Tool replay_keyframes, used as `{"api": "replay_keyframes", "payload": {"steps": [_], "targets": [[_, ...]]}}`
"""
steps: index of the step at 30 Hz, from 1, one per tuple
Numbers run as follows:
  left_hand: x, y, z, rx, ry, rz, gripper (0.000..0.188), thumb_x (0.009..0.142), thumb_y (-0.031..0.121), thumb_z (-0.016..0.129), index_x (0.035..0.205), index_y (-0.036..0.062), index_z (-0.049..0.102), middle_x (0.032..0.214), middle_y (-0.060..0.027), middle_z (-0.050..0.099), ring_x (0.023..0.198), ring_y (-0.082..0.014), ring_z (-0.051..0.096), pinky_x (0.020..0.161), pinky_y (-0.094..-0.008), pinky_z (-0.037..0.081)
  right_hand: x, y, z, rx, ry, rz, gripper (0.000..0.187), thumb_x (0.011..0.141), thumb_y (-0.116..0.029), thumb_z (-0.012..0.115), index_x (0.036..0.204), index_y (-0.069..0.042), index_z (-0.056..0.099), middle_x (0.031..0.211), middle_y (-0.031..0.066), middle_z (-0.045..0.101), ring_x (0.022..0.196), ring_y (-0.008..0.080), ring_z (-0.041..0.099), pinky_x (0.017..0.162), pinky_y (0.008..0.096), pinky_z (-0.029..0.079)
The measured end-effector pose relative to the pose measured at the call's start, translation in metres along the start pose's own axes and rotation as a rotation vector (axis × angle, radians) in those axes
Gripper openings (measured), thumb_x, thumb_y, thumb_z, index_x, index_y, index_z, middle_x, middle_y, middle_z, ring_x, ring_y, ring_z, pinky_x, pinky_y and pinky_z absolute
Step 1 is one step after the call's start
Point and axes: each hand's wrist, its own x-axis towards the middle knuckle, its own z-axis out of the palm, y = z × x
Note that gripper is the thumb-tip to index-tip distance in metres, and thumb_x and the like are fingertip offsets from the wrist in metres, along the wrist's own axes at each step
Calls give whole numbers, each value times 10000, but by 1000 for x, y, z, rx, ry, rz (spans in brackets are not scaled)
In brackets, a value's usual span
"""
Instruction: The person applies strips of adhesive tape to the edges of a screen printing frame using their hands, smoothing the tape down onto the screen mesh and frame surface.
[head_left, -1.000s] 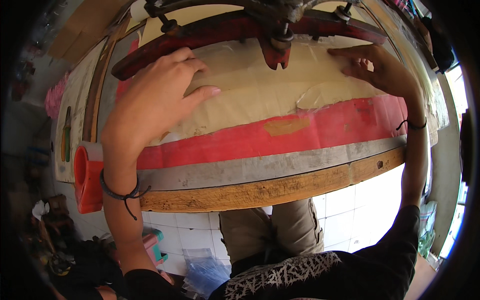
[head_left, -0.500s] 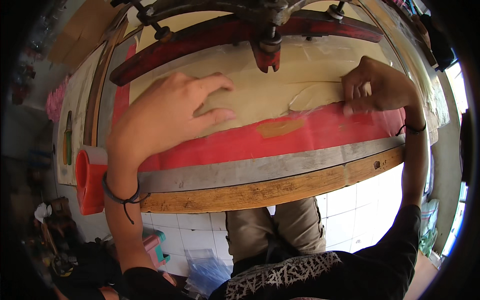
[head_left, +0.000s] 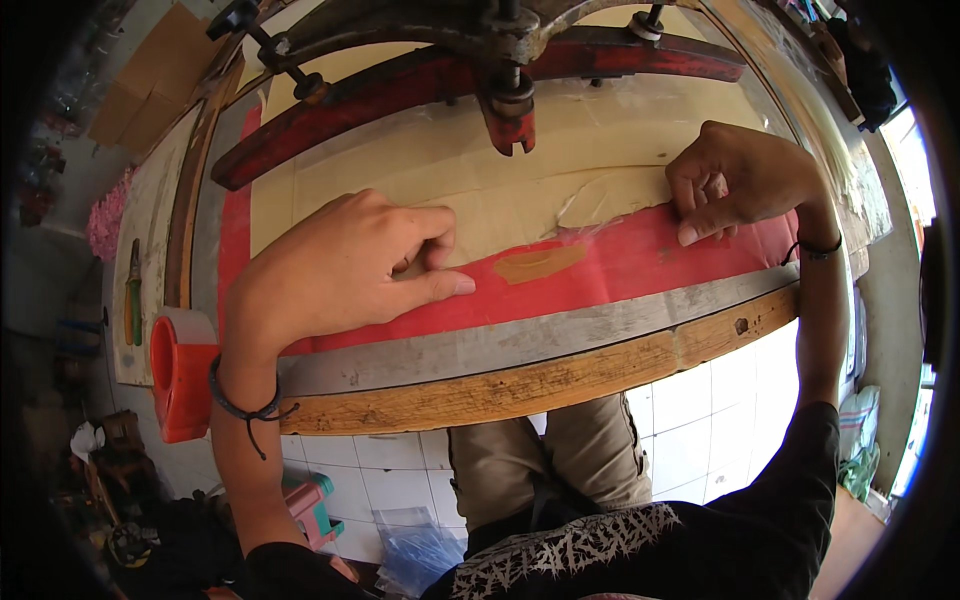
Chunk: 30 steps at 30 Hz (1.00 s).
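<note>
A wooden-framed printing screen [head_left: 560,375] lies in front of me, its mesh beige in the middle and red along the near edge. Clear tape [head_left: 600,205] runs across it where beige meets red and is lifted and wrinkled near my right hand. My left hand [head_left: 340,265] presses on the screen at the left, fingers curled, thumb stretched along the red band. My right hand [head_left: 735,180] pinches the loose tape at the right. A tan patch [head_left: 540,263] sits on the red band between both hands.
A red squeegee arm with a metal clamp [head_left: 505,100] spans the screen's far side. A red tape dispenser [head_left: 180,370] hangs at the frame's left corner. Pliers [head_left: 132,295] lie on a board to the left. White floor tiles and clutter are below.
Both hands slid toward me from the beige area to the red band. My left fingers curled in from flat, and my right hand closed on the tape, which lifted off the mesh.
</note>
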Motion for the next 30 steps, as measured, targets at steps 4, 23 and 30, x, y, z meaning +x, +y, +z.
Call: {"api": "replay_keyframes", "payload": {"steps": [4,23,30], "targets": [[1,11,-6,15,-148,-21,317,838,259,786,749,40,575,535,-48,496,464,-209,452,498,-339,357,0,2,-2,-28,-27,10,325,837,-289,827,737,-24,668,651,47,682,569,133,682,517,257,524],[7,5,19,98,49,226,426,821,304,793,609,51,524,544,-62,522,478,-248,511,494,-361,393,1,5,-4,-25,-49,-14,341,873,-288,797,742,-12,645,674,44,675,576,129,677,502,249,525],[12,3,22,114,86,261,441,822,301,797,601,51,508,537,-53,503,470,-237,506,486,-353,385,1,6,-2,-43,-16,-36,318,889,-264,779,737,-21,641,654,37,666,562,133,674,517,257,520]]}}
